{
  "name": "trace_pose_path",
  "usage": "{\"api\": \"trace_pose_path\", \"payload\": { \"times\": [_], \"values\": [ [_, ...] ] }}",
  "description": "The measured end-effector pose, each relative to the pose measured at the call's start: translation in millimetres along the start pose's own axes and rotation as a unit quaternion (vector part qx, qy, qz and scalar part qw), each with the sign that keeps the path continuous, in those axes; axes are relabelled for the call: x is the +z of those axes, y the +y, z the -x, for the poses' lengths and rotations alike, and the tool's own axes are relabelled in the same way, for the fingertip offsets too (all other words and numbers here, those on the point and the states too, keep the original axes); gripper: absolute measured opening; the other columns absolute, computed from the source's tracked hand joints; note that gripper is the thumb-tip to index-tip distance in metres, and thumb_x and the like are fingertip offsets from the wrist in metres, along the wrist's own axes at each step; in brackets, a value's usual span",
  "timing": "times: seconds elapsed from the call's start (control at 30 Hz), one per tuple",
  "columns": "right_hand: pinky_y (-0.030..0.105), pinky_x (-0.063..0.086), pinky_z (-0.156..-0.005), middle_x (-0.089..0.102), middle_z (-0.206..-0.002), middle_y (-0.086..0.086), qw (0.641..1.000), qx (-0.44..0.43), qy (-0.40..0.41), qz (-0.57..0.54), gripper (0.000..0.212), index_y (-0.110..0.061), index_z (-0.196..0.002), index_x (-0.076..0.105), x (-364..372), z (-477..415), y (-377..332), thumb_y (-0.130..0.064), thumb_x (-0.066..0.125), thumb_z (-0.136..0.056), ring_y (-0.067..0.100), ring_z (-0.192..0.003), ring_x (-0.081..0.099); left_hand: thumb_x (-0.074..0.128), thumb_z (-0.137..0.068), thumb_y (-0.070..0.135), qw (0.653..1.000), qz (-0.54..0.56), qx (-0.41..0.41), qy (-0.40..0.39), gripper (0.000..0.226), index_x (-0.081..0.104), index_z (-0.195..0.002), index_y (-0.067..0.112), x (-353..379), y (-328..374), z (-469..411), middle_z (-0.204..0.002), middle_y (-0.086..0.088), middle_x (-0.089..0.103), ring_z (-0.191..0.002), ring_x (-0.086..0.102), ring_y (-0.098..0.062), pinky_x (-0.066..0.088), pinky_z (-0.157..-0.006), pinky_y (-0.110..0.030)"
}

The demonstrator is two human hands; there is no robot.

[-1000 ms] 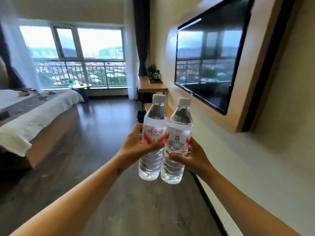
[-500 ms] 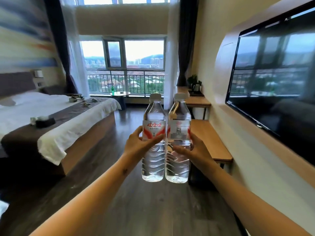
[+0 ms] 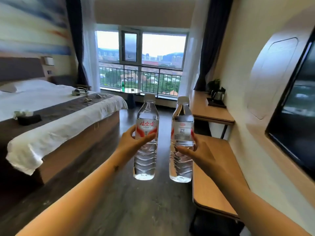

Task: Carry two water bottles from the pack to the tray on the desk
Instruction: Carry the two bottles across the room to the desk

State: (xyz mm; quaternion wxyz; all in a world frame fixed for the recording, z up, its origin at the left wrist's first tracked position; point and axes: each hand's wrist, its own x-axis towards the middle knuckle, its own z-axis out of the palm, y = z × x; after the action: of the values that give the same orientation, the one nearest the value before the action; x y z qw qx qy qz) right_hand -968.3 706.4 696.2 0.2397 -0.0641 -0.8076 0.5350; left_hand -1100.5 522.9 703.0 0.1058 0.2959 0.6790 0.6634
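I hold two clear water bottles upright in front of me, both with white caps and red-and-white labels. My left hand (image 3: 134, 142) grips the left bottle (image 3: 146, 150) around its label. My right hand (image 3: 199, 154) grips the right bottle (image 3: 181, 157) at its middle. A gap separates the two bottles. The wooden desk (image 3: 204, 109) runs along the right wall ahead, and a dark tray (image 3: 215, 103) on it carries a kettle (image 3: 218, 94). The pack is not in view.
A lower wooden bench (image 3: 216, 181) stands close on the right under a wall-mounted TV (image 3: 296, 120). A bed (image 3: 56, 116) fills the left side. Dark floor runs between them toward a small round table (image 3: 130, 91) by the window.
The view has swung left and moved forward into the room, so the desk is nearer. The bottles, held side by side and touching before, are now apart.
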Motion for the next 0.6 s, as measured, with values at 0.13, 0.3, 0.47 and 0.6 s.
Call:
{"api": "trace_pose_path", "payload": {
  "times": [0.13,0.3,0.47,0.6],
  "values": [
    [0.009,0.051,-0.056,0.067,-0.092,-0.009,0.999,0.014,0.011,-0.027,0.04,-0.033,-0.097,0.054,-16.8,-118.7,64.3,-0.029,0.072,-0.061,0.0,-0.075,0.069,0.076,-0.067,0.029,1.0,-0.004,-0.009,0.014,0.039,0.055,-0.099,0.03,-3.7,-45.1,-128.7,-0.095,0.007,0.064,-0.086,0.063,-0.007,0.049,-0.07,-0.02],
    [0.011,0.052,-0.057,0.068,-0.093,-0.004,0.996,0.031,0.053,-0.058,0.047,-0.02,-0.11,0.055,-26.8,-273.5,149.3,-0.014,0.077,-0.069,0.003,-0.075,0.07,0.08,-0.058,0.037,1.0,-0.003,-0.004,-0.013,0.039,0.057,-0.089,0.033,2.8,-100.8,-303.9,-0.091,0.01,0.066,-0.084,0.065,-0.007,0.05,-0.067,-0.02],
    [0.014,0.054,-0.061,0.069,-0.098,-0.001,0.99,0.076,0.1,-0.063,0.055,-0.025,-0.111,0.055,-56.2,-403.0,202.2,-0.033,0.074,-0.06,0.008,-0.079,0.07,0.074,-0.052,0.052,0.997,0.001,-0.01,-0.075,0.062,0.055,-0.104,0.024,42.5,-124.0,-468.8,-0.099,0.0,0.066,-0.089,0.065,-0.014,0.049,-0.073,-0.022],
    [0.021,0.055,-0.068,0.07,-0.096,-0.005,0.987,0.087,0.132,-0.041,0.055,-0.031,-0.101,0.057,-106.1,-498.9,248.2,-0.037,0.083,-0.053,0.012,-0.082,0.07,0.07,-0.049,0.055,0.993,-0.01,0.009,-0.114,0.057,0.057,-0.098,0.029,82.4,-145.9,-592.1,-0.091,0.005,0.069,-0.078,0.067,-0.01,0.051,-0.062,-0.019]
  ]
}}
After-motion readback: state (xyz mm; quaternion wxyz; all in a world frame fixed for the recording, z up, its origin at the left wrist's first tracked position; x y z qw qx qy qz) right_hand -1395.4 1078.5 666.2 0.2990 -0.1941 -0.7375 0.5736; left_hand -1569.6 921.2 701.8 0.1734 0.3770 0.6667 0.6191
